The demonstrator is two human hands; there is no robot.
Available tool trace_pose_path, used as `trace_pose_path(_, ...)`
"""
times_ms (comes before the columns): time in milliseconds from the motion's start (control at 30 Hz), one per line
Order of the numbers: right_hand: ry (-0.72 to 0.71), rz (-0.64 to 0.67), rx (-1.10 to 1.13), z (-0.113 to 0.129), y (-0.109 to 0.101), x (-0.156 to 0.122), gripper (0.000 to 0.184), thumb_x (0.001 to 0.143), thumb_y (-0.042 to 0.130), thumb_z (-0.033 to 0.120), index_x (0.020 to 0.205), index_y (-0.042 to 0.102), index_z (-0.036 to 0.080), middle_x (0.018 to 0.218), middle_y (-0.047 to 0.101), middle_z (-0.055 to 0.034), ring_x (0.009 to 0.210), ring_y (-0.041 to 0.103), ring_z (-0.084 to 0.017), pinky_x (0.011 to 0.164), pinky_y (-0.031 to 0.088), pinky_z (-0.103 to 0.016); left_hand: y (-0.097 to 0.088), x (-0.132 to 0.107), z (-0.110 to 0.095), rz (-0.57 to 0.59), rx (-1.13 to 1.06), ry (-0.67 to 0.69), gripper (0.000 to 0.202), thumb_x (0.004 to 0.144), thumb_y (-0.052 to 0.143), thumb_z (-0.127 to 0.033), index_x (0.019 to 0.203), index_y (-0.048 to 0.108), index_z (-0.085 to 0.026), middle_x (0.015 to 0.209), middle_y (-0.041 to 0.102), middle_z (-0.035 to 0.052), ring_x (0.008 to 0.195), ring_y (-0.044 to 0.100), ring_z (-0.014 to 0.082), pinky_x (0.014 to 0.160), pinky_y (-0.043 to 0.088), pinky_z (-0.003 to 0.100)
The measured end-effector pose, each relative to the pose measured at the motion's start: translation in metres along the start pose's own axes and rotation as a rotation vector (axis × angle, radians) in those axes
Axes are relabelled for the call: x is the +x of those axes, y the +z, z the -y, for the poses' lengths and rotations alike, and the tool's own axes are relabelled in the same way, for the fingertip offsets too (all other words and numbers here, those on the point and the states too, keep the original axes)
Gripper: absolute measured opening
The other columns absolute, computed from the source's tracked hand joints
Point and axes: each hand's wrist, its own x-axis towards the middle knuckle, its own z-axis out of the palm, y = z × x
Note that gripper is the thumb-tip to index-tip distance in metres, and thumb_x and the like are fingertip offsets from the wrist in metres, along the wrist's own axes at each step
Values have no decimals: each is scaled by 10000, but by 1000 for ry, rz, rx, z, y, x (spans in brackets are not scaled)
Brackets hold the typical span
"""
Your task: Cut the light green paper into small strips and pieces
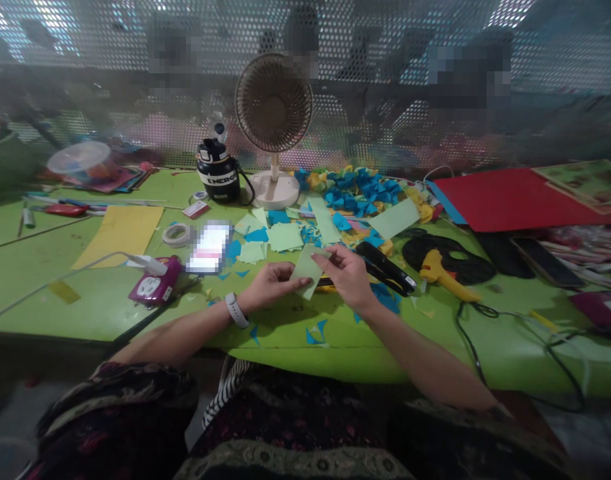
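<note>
A pale green piece of paper point(309, 268) is held between my two hands above the green table. My left hand point(274, 283) pinches its lower left side, thumb on top. At its upper right edge, my right hand point(346, 275) grips it with thumb and fingertips. Right beside my right hand lies a black stapler point(385, 268). Cut pale green paper squares point(284, 237) and small blue scraps are spread just beyond my hands. A pile of folded blue and yellow paper pieces point(360, 188) sits farther back.
A white fan point(274, 103) and a black bottle point(218, 175) stand at the back. Left are a lit phone point(209, 247), a tape roll point(177, 235) and a purple power socket point(156, 281). A yellow glue gun point(448, 277) with a trailing cord and red sheets point(515, 198) lie right.
</note>
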Motion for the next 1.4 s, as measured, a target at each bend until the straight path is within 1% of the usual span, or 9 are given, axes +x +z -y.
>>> trace_pose_path(233,22,-8,28,1,1,1,392,659,795,549,727,614,208,595,553,34,560,488,-120,532,411,-262,1,-1,-1,10,-15,-12,358,732,804,-445,799,673,-118,744,709,43,614,612,98,575,491,217)
trace_pose_path(433,43,-7,58,1,2,1,405,639,802,561,723,617,211,636,600,20,582,520,-126,558,452,-270,0,0,1,-17,13,-1,343,729,813,-427,776,681,-114,714,703,43,576,593,89,541,470,209)
trace_pose_path(600,51,-7,49,-1,2,2,423,647,787,589,734,612,214,638,608,19,580,526,-126,560,469,-272,2,0,-3,-19,-13,-18,357,690,839,-423,809,707,-113,766,732,57,617,631,106,575,498,215)
trace_pose_path(800,46,-6,74,-2,1,3,394,650,801,548,733,612,212,652,604,19,610,545,-135,582,472,-278,2,-2,-6,3,-44,-82,395,682,844,-437,843,724,-97,802,748,75,647,659,124,620,525,235)
trace_pose_path(933,51,-10,95,-1,2,2,396,633,817,535,726,614,209,633,588,27,593,525,-126,582,471,-274,2,-1,-7,2,-52,-94,403,675,849,-431,851,725,-91,802,751,77,652,666,127,636,536,242)
trace_pose_path(1067,40,-22,59,-1,2,3,413,642,800,574,721,610,215,625,585,25,585,513,-126,569,470,-274,1,-2,-7,2,-38,-92,370,691,839,-419,828,715,-99,786,748,71,641,664,121,621,541,236)
trace_pose_path(1167,19,-36,49,-3,0,5,408,657,791,577,733,623,213,626,580,25,580,493,-119,555,447,-267,-1,-2,-6,34,-57,-112,337,696,841,-390,809,703,-104,776,745,63,646,671,115,634,554,231)
trace_pose_path(1267,-16,-50,13,-4,-2,5,393,680,780,572,736,635,211,614,557,28,570,466,-116,535,414,-264,-4,0,-4,108,-89,-175,350,666,865,-350,857,707,-104,810,751,66,676,689,124,674,579,254)
trace_pose_path(1400,-58,-31,-58,-1,-3,3,393,703,766,583,743,643,212,604,551,26,570,481,-127,546,425,-281,-6,3,-4,179,-58,-195,360,663,866,-349,872,707,-102,828,755,77,681,691,126,677,581,261)
